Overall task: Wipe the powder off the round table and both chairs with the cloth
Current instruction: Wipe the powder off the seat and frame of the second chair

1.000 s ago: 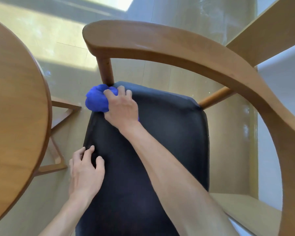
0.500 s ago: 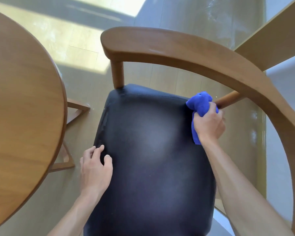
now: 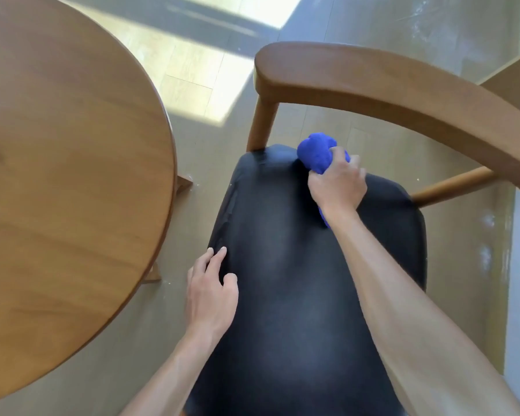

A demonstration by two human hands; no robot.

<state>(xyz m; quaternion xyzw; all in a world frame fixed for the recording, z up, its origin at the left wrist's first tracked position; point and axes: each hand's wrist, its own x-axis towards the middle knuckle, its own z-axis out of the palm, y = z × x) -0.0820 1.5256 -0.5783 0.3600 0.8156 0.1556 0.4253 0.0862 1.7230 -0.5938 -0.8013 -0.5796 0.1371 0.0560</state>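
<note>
Cloth (image 3: pixel 315 154) now leftward, in right hand (image 3: pixel 336 187)

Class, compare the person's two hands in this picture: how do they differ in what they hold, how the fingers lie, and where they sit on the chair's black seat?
The right hand grips the bunched blue cloth; the left hand holds nothing.
The right hand's fingers curl round the cloth; the left hand's fingers lie relaxed.
The right hand is at the far edge of the black padded seat; the left hand rests on its left edge.
Both are bare.
</note>
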